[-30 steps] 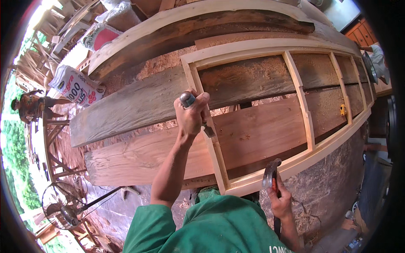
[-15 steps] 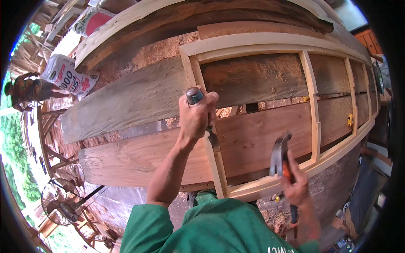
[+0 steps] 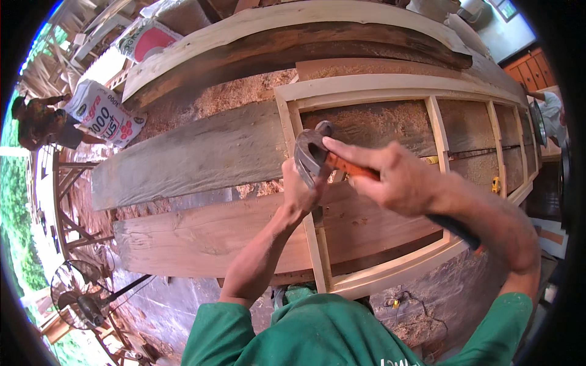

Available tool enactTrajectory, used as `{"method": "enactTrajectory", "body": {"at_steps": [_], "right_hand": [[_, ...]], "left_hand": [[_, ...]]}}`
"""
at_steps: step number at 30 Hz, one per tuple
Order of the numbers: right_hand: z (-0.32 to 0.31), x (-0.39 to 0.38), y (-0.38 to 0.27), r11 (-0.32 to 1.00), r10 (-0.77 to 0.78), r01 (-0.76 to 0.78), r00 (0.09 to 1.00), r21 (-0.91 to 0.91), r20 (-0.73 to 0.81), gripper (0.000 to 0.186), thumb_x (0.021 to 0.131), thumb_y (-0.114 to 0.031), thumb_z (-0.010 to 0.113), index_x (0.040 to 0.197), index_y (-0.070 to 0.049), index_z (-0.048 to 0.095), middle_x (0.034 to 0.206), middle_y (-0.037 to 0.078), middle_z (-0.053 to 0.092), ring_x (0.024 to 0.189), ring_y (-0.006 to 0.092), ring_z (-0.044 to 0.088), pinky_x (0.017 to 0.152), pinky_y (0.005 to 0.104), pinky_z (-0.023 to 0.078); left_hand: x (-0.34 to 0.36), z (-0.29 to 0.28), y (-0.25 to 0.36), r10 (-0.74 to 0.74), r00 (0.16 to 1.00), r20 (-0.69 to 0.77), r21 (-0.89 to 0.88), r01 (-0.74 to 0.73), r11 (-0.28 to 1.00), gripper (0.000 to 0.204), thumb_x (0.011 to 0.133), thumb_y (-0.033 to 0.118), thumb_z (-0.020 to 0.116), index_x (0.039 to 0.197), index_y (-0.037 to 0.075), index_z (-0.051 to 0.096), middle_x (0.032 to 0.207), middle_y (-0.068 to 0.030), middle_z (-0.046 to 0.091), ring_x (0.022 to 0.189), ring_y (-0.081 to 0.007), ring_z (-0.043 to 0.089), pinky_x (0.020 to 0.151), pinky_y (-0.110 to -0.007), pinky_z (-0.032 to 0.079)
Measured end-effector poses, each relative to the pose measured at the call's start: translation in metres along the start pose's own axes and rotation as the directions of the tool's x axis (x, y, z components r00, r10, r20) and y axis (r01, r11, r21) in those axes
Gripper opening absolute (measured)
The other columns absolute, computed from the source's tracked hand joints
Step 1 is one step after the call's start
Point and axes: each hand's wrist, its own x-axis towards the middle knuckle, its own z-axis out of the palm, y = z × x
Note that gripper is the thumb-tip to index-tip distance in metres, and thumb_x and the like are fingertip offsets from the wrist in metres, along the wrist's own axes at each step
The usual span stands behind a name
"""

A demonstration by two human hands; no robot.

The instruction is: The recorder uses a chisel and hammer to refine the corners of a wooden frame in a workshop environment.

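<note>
sawdusty worktop (image 3: 201, 116) lying beneath; right hand (image 3: 397, 180), gripping hammer (image 3: 314, 155), having swung up, is striking above left hand (image 3: 299, 195), pinching something hidden.

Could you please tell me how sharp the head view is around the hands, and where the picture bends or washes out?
In the head view the right hand and hammer are smeared by motion blur; the left hand and wooden frame read sharper; straight planks bow toward the rim; daylight washes out the upper left corner.
</note>
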Motion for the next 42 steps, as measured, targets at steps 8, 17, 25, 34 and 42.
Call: {"method": "enactTrajectory", "body": {"at_steps": [8, 17, 25, 34, 42], "right_hand": [[0.007, 0.016, 0.006, 0.984, -0.045, 0.058, 0.996, 0.17, -0.081, 0.062, 0.092, -0.003, 0.05, 0.151, -0.019, 0.039, 0.072, -0.007, 0.057, 0.06, 0.0009, 0.045, 0.054, 0.0226, 0.043], [0.009, 0.013, 0.009, 0.972, -0.219, 0.231, 0.955, 0.038, -0.201, 0.058, 0.089, -0.006, 0.054, 0.146, -0.011, 0.046, 0.089, -0.003, 0.061, 0.062, 0.0119, 0.057, 0.063, 0.0274, 0.05], [0.002, 0.024, 0.01, 0.983, -0.11, 0.137, 0.972, 0.119, -0.208, 0.06, 0.089, -0.013, 0.056, 0.147, -0.012, 0.044, 0.09, 0.009, 0.071, 0.061, 0.0101, 0.057, 0.062, 0.0254, 0.05], [-0.006, 0.039, 0.006, 0.997, -0.048, 0.061, 0.965, 0.043, -0.256, 0.057, 0.088, -0.016, 0.051, 0.143, -0.002, 0.045, 0.107, 0.03, 0.065, 0.076, 0.0229, 0.067, 0.076, 0.0346, 0.053], [0.01, 0.013, 0.026, 0.966, 0.091, -0.051, 0.984, 0.253, -0.151, 0.056, 0.086, -0.014, 0.057, 0.141, -0.003, 0.049, 0.108, 0.029, 0.066, 0.088, 0.0234, 0.069, 0.075, 0.0317, 0.053]], "left_hand": [[0.008, -0.002, -0.01, -0.205, 0.979, -0.006, 0.007, 0.205, 0.979, 0.019, 0.086, 0.011, 0.06, 0.07, 0.002, 0.053, 0.059, 0.0021, 0.05, 0.057, -0.0058, 0.047, 0.05, -0.026, 0.038], [0.001, -0.002, -0.021, -0.1, 0.994, -0.032, 0.027, 0.101, 0.994, 0.016, 0.085, 0.006, 0.055, 0.069, 0.006, 0.052, 0.059, 0.0, 0.052, 0.049, -0.0095, 0.047, 0.043, -0.028, 0.038], [0.009, 0.006, -0.013, -0.146, 0.988, -0.057, 0.01, 0.147, 0.989, 0.021, 0.082, 0.005, 0.051, 0.061, 0.004, 0.05, 0.048, -0.0052, 0.05, 0.038, -0.0145, 0.049, 0.035, -0.029, 0.038], [0.017, -0.001, -0.024, -0.345, 0.938, 0.039, -0.067, 0.347, 0.935, 0.012, 0.081, 0.008, 0.056, 0.072, 0.001, 0.053, 0.059, -0.0035, 0.055, 0.044, -0.0115, 0.051, 0.039, -0.028, 0.038], [0.026, 0.0, -0.02, -0.415, 0.909, -0.03, -0.152, 0.406, 0.901, 0.023, 0.085, 0.01, 0.057, 0.065, 0.008, 0.046, 0.047, -0.0033, 0.042, 0.032, -0.015, 0.039, 0.033, -0.029, 0.032]]}}
